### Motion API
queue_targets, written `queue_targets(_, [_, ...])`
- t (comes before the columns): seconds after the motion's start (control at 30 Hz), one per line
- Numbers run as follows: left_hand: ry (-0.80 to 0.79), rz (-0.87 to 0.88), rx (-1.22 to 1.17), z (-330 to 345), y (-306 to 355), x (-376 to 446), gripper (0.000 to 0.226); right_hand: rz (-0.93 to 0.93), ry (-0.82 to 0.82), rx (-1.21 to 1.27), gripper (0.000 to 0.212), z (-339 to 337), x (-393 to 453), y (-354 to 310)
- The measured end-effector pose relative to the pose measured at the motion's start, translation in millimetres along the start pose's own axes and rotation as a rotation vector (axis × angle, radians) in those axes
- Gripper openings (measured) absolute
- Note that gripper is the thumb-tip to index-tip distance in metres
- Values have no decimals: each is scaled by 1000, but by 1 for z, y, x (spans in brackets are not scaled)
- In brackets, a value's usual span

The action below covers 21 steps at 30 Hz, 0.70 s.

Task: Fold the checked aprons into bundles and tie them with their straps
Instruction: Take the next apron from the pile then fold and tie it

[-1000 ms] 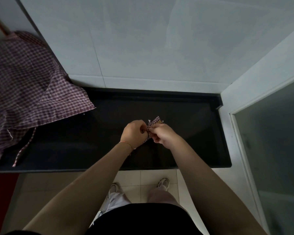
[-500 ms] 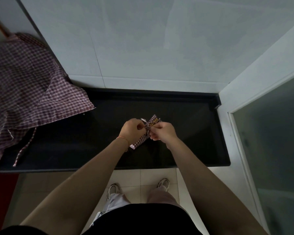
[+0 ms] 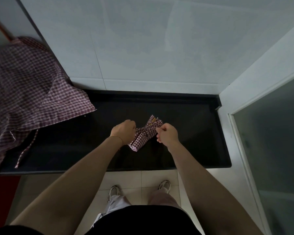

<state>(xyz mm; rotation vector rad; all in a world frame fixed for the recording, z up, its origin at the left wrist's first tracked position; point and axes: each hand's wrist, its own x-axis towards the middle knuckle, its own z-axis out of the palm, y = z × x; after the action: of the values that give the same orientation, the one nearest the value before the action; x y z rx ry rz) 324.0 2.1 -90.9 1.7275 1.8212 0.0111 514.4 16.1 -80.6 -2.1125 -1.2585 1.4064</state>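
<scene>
A small folded bundle of red-and-white checked apron (image 3: 145, 135) lies on the black counter (image 3: 185, 133), cinched at its middle by a strap. My left hand (image 3: 124, 131) grips the strap end on the bundle's left side with curled fingers. My right hand (image 3: 168, 134) pinches the other strap end on the right. The hands are a little apart with the bundle between them. A heap of unfolded checked aprons (image 3: 24, 92) covers the counter's left end, one loose strap (image 3: 26, 149) trailing toward the front edge.
A white tiled wall (image 3: 142, 48) rises behind the counter. A white frame with a frosted glass panel (image 3: 271, 150) stands on the right. Pale floor tiles and my shoes (image 3: 164, 185) lie below the counter's front edge.
My hands have drawn apart sideways, left going left and right going right, pulling the strap ends. The bundle, mostly hidden between them before, now shows cinched in the middle.
</scene>
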Motion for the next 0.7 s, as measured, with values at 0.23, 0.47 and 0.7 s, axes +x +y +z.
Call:
queue_targets(0.23, [-208, -134, -555, -8, 17, 3, 20, 146, -240, -118, 19, 2, -5, -6])
queue_targets(0.47, [-343, -333, -659, -7, 26, 0, 36, 428, -196, 349, 21, 14, -8, -4])
queue_targets(0.7, [-39, -378, -505, 9, 43, -6, 34, 550, -115, 1035, 3, 26, -23, -12])
